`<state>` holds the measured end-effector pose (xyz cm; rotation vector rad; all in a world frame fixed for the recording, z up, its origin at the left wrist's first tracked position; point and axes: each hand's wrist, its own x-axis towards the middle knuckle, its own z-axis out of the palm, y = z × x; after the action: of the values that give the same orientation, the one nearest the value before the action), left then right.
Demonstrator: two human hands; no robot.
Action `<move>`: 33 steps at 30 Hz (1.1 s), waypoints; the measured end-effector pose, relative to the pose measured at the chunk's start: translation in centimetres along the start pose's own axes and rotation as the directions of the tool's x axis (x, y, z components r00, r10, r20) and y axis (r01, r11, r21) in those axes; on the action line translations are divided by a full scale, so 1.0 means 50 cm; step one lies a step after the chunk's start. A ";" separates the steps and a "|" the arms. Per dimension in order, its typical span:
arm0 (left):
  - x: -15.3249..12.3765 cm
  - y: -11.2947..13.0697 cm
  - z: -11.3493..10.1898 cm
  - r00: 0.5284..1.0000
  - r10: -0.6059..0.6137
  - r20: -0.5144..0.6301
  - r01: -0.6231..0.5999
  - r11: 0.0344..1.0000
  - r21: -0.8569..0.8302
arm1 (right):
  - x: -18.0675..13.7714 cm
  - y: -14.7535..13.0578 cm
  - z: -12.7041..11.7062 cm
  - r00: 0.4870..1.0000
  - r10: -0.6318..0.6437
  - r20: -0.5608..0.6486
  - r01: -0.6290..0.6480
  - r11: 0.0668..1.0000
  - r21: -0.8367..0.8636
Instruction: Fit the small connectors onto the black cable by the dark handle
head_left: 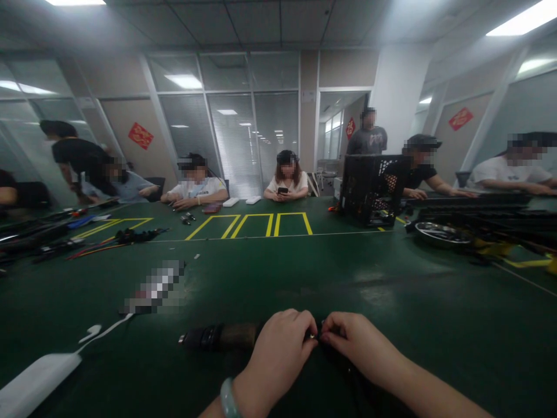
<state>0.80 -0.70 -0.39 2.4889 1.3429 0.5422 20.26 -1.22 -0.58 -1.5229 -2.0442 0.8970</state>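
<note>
The work in hand looks to me like fine fingertip work on a very small dark piece with a shiny spot (312, 336), which is between the two hands, near the front edge of the view. I cannot tell what this piece is, because the fingers hide most of it. In my judgement, the next move calls for steady fingertips and light force — such a small piece could easily slip away.

The left hand (281, 342) comes from below, with the back of the hand upward and the fingers curved to the right; its thumb and forefinger seem to pinch the small piece. A pale green, smooth round bangle (229, 398) is around this wrist. The right hand (359, 345) comes from the lower right, its fingers folded and its thumb close to the forefinger. The fingertips of both hands are almost meeting, but whether the right ones also grip something, I cannot tell.

A black and brown cylindrical tool with a metal tip (237, 337) lies on the dark green tabletop (261, 278), its tip pointing left — the other end disappears behind the left hand. A white, flat, rounded box (39, 380) with a white cable (104, 333) lies farther left.
</note>
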 end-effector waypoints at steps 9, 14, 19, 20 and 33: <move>0.004 0.001 0.001 1.000 -0.019 -0.002 0.019 1.000 0.000 | 0.007 0.016 -0.001 1.000 -0.028 0.000 0.028 0.999 0.017; 0.002 -0.003 0.005 0.996 0.069 -0.061 -0.068 0.998 0.015 | 0.007 0.016 -0.005 0.998 -0.058 -0.014 0.057 0.998 -0.031; -0.001 -0.007 0.009 0.991 0.094 -0.094 -0.093 0.996 0.015 | 0.006 0.012 -0.008 0.998 -0.062 0.006 0.062 0.998 -0.026; -0.002 -0.006 0.008 0.991 0.095 -0.093 -0.094 0.995 0.019 | 0.006 0.012 -0.008 0.998 -0.058 0.011 0.058 0.998 -0.015; -0.002 -0.009 0.011 0.984 0.110 -0.137 -0.101 0.992 0.069 | 0.008 0.019 -0.009 0.998 -0.036 0.047 0.034 0.998 0.047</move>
<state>0.67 -0.57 -1.07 2.6271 1.3000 0.7235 21.08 -0.57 -0.95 -1.4501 -2.0629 0.9695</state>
